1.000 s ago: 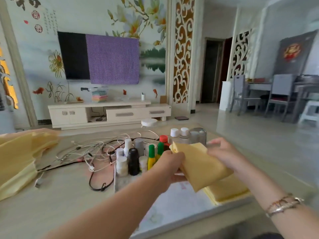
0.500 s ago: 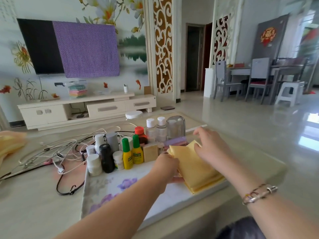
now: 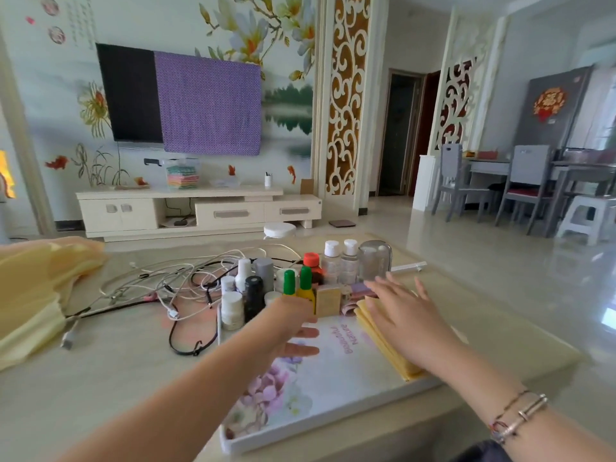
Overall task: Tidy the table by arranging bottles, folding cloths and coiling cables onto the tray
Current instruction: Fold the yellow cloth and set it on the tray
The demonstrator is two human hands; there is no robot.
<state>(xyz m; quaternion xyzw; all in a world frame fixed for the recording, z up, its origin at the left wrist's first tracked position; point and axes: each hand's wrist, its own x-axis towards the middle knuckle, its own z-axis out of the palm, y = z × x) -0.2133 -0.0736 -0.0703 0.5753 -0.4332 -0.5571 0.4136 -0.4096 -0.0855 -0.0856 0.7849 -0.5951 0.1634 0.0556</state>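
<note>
A white tray [image 3: 333, 428] with a flower print lies on the table in front of me. Several bottles [image 3: 253, 298] stand along its far edge. Folded yellow cloths [image 3: 376, 331] are stacked on its right side. My right hand [image 3: 406, 315] rests flat on that stack, fingers spread. Over the middle of the tray hovers my left hand [image 3: 290, 325], open and holding nothing. A tangle of white and black cables [image 3: 173, 291] lies on the table left of the tray. More unfolded yellow cloth [image 3: 36, 295] is heaped at the far left.
The table [image 3: 100, 378] is beige stone, with its right edge near the tray. A white round stool [image 3: 279, 230] stands beyond the table. A TV cabinet [image 3: 200, 211] lines the far wall; a dining table with chairs [image 3: 520, 185] stands at the right.
The folded yellow cloth I held in both hands has been laid on the stack on the tray. My left hand let go and drew back; my right hand flattened on top.
</note>
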